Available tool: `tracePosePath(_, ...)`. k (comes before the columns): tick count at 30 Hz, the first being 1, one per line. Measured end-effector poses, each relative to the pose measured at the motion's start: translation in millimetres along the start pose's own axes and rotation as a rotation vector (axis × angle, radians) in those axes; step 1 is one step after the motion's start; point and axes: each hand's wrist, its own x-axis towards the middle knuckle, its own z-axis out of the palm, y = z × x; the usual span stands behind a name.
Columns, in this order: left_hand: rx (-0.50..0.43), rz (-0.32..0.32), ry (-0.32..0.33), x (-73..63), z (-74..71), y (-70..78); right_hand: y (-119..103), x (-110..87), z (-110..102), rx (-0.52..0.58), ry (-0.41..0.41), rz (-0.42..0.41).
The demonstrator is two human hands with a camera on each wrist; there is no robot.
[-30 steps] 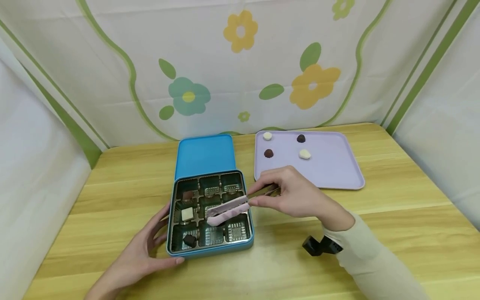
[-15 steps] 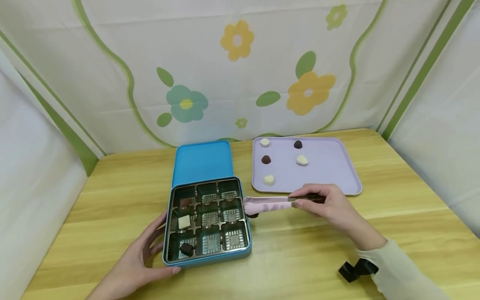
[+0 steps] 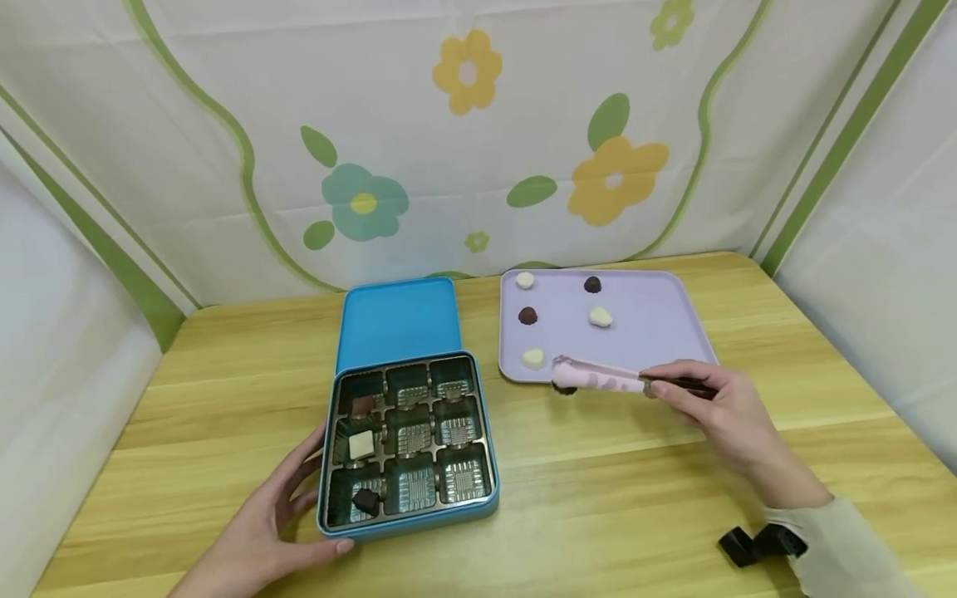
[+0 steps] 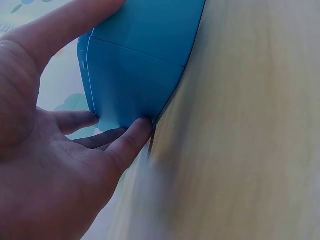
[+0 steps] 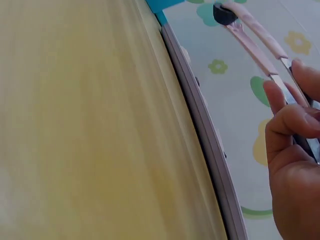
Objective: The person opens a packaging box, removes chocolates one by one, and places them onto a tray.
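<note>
My right hand [image 3: 736, 419] grips pink-tipped tongs [image 3: 606, 379] just off the near edge of the lilac tray [image 3: 650, 332]. Pinched in the tong tips is a dark chocolate [image 5: 225, 15], raised above the tray's edge in the right wrist view. My left hand [image 3: 257, 519] holds the near left corner of a blue tin [image 3: 426, 520], thumb on its front wall and fingers along the side. Its divided insert has a brown piece [image 3: 362, 405], a white square [image 3: 361, 444] and a dark cube [image 3: 366, 501] down the left column.
Behind the tin lies its blue lid [image 3: 399, 320]. On the tray sit white pieces [image 3: 532, 358], a brown chocolate [image 3: 527, 316] and a dark one [image 3: 592, 284]. A flowered cloth [image 3: 449, 166] hangs behind the wooden table [image 3: 583, 515].
The tongs have moved right from over the tin, carrying the dark chocolate out to the tray's near edge. My left hand keeps its place on the tin.
</note>
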Motion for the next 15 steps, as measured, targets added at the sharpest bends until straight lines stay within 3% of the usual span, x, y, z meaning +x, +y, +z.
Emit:
tracePosePath(5,-0.004,0.013,0.001,0.0,1.8,0.3,2,2.5,-11,-0.039,0.129,0.096)
tracePosePath(10,-0.003,0.045,0.004,-0.5,1.6,0.7,6,5.3,-21,0.013,0.254,0.185)
tracePosePath(15,-0.004,0.067,0.005,-0.5,1.6,3.2,11,5.7,-29,-0.030,0.309,0.225)
